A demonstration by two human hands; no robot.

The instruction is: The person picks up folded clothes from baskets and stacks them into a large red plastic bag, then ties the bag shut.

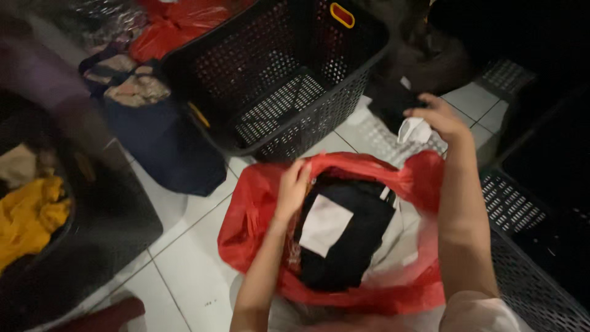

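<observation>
A red plastic bag (252,215) stands open on the white tiled floor in front of me. Inside it lies dark folded clothing (356,240) with a white paper slip (324,224) on top. My left hand (294,187) grips the bag's near-left rim. My right hand (439,117) is raised at the bag's far-right edge, its fingers closed on a small crumpled white piece (415,130) that could be paper or cloth.
An empty black perforated basket (276,80) stands behind the bag. A dark blue bag with clothes (157,132) sits at left, a black basket holding yellow cloth (27,215) further left. Another black basket (528,233) is at right; a second red bag (172,24) lies behind.
</observation>
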